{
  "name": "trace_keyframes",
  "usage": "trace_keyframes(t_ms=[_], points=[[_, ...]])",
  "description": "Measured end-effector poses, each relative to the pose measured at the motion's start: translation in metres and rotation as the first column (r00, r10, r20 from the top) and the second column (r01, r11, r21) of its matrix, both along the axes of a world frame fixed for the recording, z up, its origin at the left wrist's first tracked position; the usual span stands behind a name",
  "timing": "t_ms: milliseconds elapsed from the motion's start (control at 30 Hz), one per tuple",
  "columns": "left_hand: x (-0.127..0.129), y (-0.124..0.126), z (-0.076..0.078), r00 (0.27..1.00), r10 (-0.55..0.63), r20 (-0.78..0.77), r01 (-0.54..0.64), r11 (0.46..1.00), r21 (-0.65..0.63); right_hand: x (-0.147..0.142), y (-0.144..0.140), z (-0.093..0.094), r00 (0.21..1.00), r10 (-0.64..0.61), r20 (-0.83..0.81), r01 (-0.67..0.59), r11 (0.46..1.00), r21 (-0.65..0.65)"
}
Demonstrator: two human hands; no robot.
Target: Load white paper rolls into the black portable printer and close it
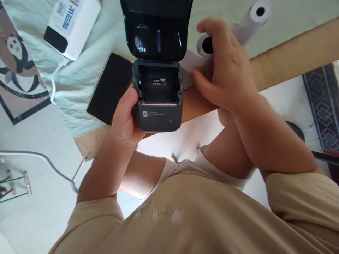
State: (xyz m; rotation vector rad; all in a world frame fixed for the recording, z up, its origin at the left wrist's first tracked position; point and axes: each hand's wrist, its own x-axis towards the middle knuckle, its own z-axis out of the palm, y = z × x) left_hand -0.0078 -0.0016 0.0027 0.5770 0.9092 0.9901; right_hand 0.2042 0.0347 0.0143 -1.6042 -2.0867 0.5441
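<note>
My left hand [125, 114] grips the left side of a dark grey label printer [160, 118], thumb along its edge. The printer's glossy black lid [159, 31] is swung up, and no roll sits in its bay, where a small printed sticker shows. At the table edge my right hand [225, 67] is spread around a white paper roll [201, 45], thumb and index finger apart. The index finger stands off the roll; the other fingertips are hidden. Farther up, a second white paper roll [255, 17] lies with its dark core facing up.
A black phone [109, 88] lies left of the printer on the pale green cloth [79, 84]. Beyond it is a white power bank [72, 28] with a white cable [53, 83] plugged in. The brown table edge [293, 49] runs across, above my legs.
</note>
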Motion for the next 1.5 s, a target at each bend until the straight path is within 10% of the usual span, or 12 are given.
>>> trace_keyframes(t_ms=[333, 567, 700, 933, 1167, 1500], points=[[0.001, -0.003, 0.001, 1.0, 0.009, 0.019, -0.009, 0.999, 0.043, 0.007, 0.007, 0.0, 0.92, -0.126, -0.371, 0.13, 0.991, -0.015], [-0.001, -0.001, -0.002, 1.0, -0.018, -0.011, 0.017, 1.0, -0.011, 0.001, -0.003, 0.011, 0.723, 0.013, -0.691, -0.154, 0.978, -0.142], [0.0, -0.001, -0.002, 0.999, -0.017, -0.041, 0.018, 1.0, 0.008, -0.004, -0.005, 0.003, 0.506, -0.135, -0.852, -0.258, 0.919, -0.299], [0.0, -0.001, 0.0, 0.999, 0.005, -0.05, -0.007, 0.999, -0.04, -0.009, -0.006, -0.006, 0.493, -0.237, -0.837, -0.29, 0.862, -0.415], [0.001, -0.001, 0.003, 0.999, -0.025, -0.047, 0.023, 0.999, -0.04, -0.016, -0.013, 0.004, 0.589, -0.161, -0.792, -0.166, 0.935, -0.314], [-0.001, 0.0, -0.001, 1.0, 0.006, -0.001, -0.006, 0.999, -0.032, -0.013, -0.004, 0.006, 0.335, -0.332, -0.882, -0.177, 0.897, -0.405]])
